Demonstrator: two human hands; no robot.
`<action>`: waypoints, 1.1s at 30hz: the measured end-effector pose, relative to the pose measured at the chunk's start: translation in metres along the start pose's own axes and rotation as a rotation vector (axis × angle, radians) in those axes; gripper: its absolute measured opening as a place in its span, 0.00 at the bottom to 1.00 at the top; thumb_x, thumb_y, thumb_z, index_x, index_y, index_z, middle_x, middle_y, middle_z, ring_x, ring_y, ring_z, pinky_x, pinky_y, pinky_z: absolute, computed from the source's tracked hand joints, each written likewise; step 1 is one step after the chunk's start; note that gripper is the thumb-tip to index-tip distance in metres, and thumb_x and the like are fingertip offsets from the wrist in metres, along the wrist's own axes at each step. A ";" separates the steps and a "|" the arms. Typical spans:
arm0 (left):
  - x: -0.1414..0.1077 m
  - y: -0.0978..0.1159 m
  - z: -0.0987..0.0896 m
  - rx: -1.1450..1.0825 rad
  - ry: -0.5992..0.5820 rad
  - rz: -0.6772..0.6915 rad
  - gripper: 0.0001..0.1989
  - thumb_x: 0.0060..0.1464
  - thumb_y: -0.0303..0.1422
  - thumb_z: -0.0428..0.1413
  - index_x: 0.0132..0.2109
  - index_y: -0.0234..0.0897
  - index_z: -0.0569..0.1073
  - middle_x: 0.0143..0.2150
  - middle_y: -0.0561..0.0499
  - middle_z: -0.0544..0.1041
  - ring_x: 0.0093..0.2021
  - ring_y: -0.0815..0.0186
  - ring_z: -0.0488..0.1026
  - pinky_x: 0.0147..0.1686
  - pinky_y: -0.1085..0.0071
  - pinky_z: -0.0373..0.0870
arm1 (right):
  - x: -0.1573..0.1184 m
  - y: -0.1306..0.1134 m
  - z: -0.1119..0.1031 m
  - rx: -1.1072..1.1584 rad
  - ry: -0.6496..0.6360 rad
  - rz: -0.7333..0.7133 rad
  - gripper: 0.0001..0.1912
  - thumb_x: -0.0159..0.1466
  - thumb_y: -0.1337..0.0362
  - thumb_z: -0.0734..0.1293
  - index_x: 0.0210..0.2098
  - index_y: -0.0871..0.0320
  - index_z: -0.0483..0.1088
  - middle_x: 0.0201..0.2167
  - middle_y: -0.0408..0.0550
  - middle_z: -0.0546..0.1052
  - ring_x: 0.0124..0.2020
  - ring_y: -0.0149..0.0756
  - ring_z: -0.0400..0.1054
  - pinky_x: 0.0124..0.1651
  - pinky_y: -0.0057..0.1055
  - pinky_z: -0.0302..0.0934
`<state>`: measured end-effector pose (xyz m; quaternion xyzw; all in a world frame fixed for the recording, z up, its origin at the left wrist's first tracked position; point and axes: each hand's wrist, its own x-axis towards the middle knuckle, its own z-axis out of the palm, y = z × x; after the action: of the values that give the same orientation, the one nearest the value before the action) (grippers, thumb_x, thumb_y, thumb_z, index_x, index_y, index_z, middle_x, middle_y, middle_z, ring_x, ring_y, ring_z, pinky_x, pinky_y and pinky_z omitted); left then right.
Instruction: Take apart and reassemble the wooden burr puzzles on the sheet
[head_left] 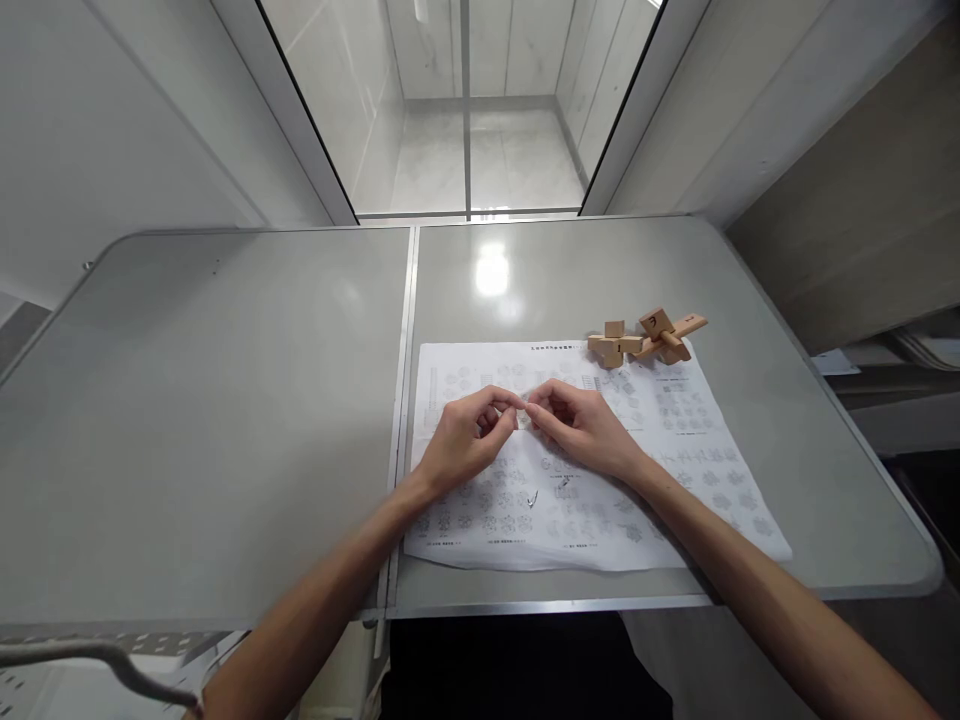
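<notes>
Over a white printed sheet [517, 550], my left hand [472, 430] and my right hand [581, 425] meet at their fingertips. Both have their fingers curled in a pinch. Whatever lies between them, if anything, is too small and too covered to name; a pale patch shows just below the touching fingertips. The sheet carries rows of small diagrams and lines of text. Beyond my right hand, at the sheet's top edge, sit two interlocked wooden puzzles. The smaller one [615, 345] is marked 1, and the larger one [663, 336] has pieces crossing at angles.
A grey folding table [225, 400] with a metal seam [403, 370] bears the sheet on its right half. Behind it stands a glass door [427, 120] in a metal frame. A grey cable [97, 652] hangs by the lower left edge.
</notes>
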<state>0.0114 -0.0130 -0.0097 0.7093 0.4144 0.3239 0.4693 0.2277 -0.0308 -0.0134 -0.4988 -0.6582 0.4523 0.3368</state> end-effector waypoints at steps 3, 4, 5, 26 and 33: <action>0.000 0.000 0.000 -0.003 -0.003 -0.005 0.08 0.68 0.30 0.54 0.47 0.36 0.79 0.32 0.51 0.80 0.30 0.69 0.74 0.27 0.74 0.65 | 0.000 0.001 0.000 0.007 0.000 0.001 0.18 0.76 0.46 0.66 0.40 0.54 0.74 0.26 0.42 0.75 0.24 0.34 0.65 0.29 0.33 0.59; 0.000 0.000 0.000 -0.006 -0.003 -0.007 0.08 0.68 0.30 0.55 0.47 0.36 0.79 0.32 0.51 0.80 0.30 0.69 0.74 0.27 0.74 0.65 | 0.000 0.001 0.000 0.007 0.000 0.000 0.18 0.76 0.46 0.66 0.40 0.54 0.73 0.26 0.42 0.74 0.24 0.34 0.65 0.29 0.33 0.59; 0.000 0.000 0.000 -0.007 -0.004 -0.008 0.08 0.68 0.30 0.55 0.47 0.36 0.79 0.32 0.51 0.80 0.30 0.69 0.74 0.27 0.74 0.64 | 0.000 0.001 0.000 0.006 0.001 -0.001 0.18 0.76 0.46 0.66 0.40 0.54 0.73 0.26 0.42 0.74 0.24 0.34 0.64 0.29 0.33 0.59; 0.000 -0.001 0.000 0.003 0.000 0.007 0.08 0.67 0.30 0.55 0.46 0.37 0.79 0.32 0.51 0.80 0.29 0.69 0.74 0.26 0.75 0.64 | 0.000 -0.001 0.000 0.004 0.003 -0.002 0.19 0.76 0.45 0.66 0.39 0.54 0.74 0.25 0.42 0.74 0.24 0.34 0.63 0.28 0.33 0.58; 0.000 -0.003 0.001 -0.003 -0.006 0.002 0.08 0.67 0.30 0.55 0.47 0.36 0.79 0.32 0.51 0.80 0.30 0.69 0.75 0.27 0.74 0.66 | 0.000 0.000 0.000 0.004 0.009 -0.007 0.19 0.76 0.46 0.66 0.39 0.54 0.73 0.25 0.42 0.75 0.24 0.34 0.64 0.28 0.33 0.59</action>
<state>0.0117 -0.0126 -0.0125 0.7099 0.4117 0.3230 0.4714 0.2279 -0.0308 -0.0137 -0.4979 -0.6575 0.4500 0.3425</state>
